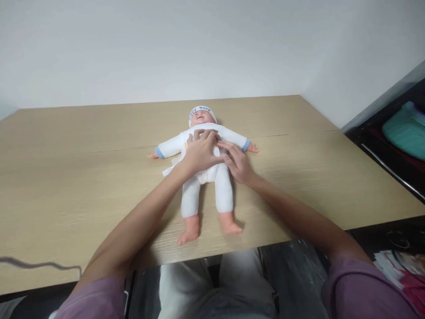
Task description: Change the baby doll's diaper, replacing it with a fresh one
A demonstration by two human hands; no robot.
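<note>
A baby doll (223,195) lies on its back, arms spread, in a white outfit with blue cuffs and a white lettered headband. A white diaper (206,177) is around its hips, and a loose white strip (168,171) sticks out at the left side. My left hand (202,150) rests on the doll's belly over the diaper's upper edge, fingers bent and thumb stretched to the right. Beside it, my right hand (238,163) touches the waist at the right, fingers extended and thumb apart. Both hands cover most of the diaper's front.
The doll lies on a light wooden table (83,190) with a thin seam across it. A cable (40,265) runs along the front left. Behind is a pale wall (166,48). At the right, a dark shelf holds a green bundle (405,130).
</note>
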